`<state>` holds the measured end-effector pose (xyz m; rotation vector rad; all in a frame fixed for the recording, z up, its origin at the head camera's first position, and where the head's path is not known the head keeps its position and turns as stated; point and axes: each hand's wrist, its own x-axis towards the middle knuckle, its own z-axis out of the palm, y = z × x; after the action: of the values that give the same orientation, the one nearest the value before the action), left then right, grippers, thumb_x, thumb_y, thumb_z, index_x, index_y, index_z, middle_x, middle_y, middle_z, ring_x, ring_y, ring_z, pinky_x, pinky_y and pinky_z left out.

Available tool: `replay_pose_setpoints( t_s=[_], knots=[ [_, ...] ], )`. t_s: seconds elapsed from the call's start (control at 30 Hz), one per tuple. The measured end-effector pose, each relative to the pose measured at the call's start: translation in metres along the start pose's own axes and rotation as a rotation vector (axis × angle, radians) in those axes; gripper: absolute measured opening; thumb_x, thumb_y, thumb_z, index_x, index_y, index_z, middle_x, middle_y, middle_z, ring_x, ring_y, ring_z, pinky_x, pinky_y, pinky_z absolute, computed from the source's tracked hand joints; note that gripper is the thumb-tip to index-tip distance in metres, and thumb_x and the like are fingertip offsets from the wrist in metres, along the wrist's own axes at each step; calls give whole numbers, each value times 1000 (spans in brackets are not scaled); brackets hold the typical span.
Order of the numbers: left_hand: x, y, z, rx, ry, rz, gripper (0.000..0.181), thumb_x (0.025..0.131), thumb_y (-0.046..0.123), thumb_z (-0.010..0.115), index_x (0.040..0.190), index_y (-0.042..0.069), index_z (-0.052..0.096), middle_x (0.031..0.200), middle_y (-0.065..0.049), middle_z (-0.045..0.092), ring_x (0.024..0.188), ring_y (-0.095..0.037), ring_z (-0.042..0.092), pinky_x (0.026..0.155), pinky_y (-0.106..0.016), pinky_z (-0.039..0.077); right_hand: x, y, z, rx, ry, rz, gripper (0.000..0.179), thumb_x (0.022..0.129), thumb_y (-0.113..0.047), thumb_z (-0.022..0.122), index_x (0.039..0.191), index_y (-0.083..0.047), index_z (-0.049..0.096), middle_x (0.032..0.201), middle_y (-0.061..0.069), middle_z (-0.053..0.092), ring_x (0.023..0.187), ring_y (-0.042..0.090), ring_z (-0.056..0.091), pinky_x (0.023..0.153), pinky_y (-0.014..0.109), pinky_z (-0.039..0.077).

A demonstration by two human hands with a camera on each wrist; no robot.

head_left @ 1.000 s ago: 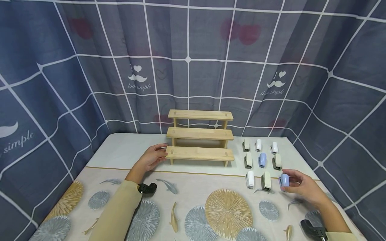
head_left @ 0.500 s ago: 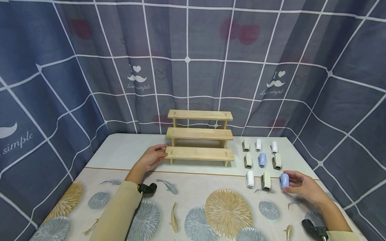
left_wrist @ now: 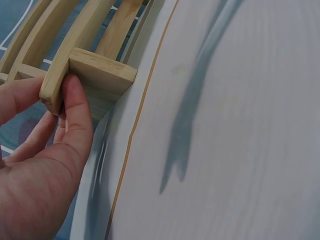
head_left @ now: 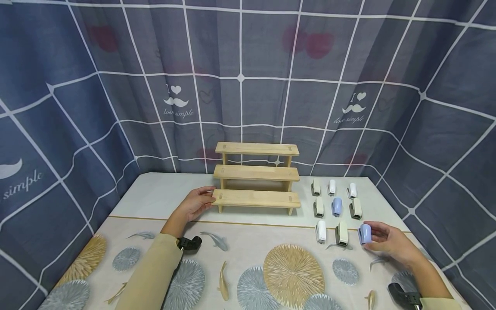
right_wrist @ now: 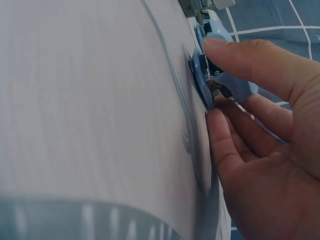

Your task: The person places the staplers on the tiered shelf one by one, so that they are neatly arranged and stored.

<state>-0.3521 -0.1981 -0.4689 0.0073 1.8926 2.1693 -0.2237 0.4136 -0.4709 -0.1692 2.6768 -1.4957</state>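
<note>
A three-tier wooden display stand point(head_left: 256, 197) stands at the back middle of the table. My left hand point(head_left: 195, 203) pinches the left end of its lowest tier; in the left wrist view the thumb and fingers point(left_wrist: 77, 97) lie on either side of the board. At the right, my right hand point(head_left: 393, 242) holds a small blue stapler point(head_left: 364, 234) between thumb and fingers, low at the table. The right wrist view shows the stapler's blue lever point(right_wrist: 237, 86) and metal parts, partly covered by the thumb.
Several more mini staplers stand in rows left of and behind my right hand, among them a cream one point(head_left: 342, 233), a white one point(head_left: 320, 231) and a blue one point(head_left: 336, 206). A patterned cloth point(head_left: 217, 284) covers the table's front. A checked curtain point(head_left: 263, 103) encloses the back and sides.
Hardly anything differs. The right hand has shifted very slightly at the blue stapler, while the left hand keeps its hold on the stand's end.
</note>
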Motion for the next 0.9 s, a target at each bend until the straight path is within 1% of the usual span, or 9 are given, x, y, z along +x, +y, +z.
replay_pose_setpoints(
  t_s=[0.1, 0.2, 0.37, 0.6, 0.9],
  knots=[
    [1, -1, 0, 2, 0, 3, 64, 95, -9, 59, 154, -6, 37, 109, -1, 63, 86, -9, 68, 72, -18, 59, 0, -1, 0, -19, -3, 8, 81, 79, -4, 85, 143, 20, 40, 138, 41, 51, 99, -11, 59, 84, 12, 56],
    [2, -1, -1, -3, 13, -2, 62, 95, -9, 60, 153, -4, 40, 110, -1, 64, 88, -9, 68, 74, -19, 59, 0, 0, 0, -38, 7, 18, 81, 79, -5, 86, 143, 19, 41, 138, 40, 52, 98, -11, 59, 83, 12, 56],
    [2, -2, -1, -5, 8, -2, 61, 95, -9, 60, 153, -4, 40, 111, -1, 66, 89, -9, 69, 73, -18, 59, 0, 0, 1, -62, 23, 33, 82, 79, -6, 87, 143, 18, 43, 139, 39, 52, 97, -11, 59, 82, 12, 56],
    [1, -2, -3, -14, -38, 19, 65, 95, -12, 57, 155, -8, 34, 111, -1, 64, 91, -8, 69, 75, -18, 59, 0, -2, 2, -109, 37, 54, 83, 79, -11, 88, 144, 16, 44, 140, 39, 53, 95, -10, 59, 81, 14, 57],
    [-1, -1, -3, -24, -49, 23, 65, 95, -13, 57, 155, -8, 33, 117, -5, 64, 92, -8, 70, 76, -17, 59, 0, -7, 9, -72, 61, 19, 81, 80, -7, 87, 143, 18, 43, 134, 40, 55, 94, -9, 62, 80, 15, 58]
  ],
)
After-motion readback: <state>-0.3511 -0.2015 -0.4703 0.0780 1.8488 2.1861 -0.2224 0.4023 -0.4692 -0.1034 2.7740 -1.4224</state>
